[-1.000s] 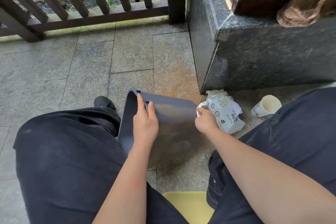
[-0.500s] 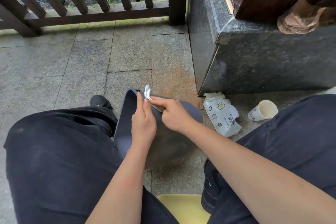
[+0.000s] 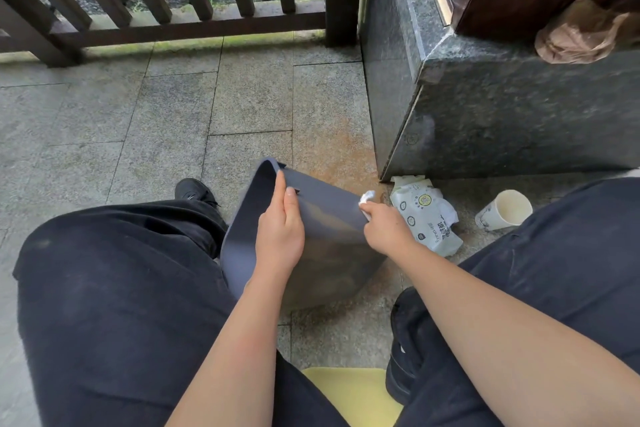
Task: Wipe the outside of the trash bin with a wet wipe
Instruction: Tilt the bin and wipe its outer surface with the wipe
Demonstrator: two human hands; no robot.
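Since the earlier frame, the wipe [image 3: 366, 198] has been swept from the bin's [image 3: 325, 218] middle to its right edge, pinched in the right hand [image 3: 384, 230]. On its side between the knees, the bin is steadied by straight left-hand [image 3: 280, 236] fingers. It could be rolled if pressed harder; the pack [image 3: 427, 215] alongside could be knocked.

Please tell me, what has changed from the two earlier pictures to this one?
The right hand, pinching the wet wipe, swept from the trash bin's right edge to its far left corner, then back to the right edge. The left hand kept resting on the bin. The wipe pack and paper cup stayed put.
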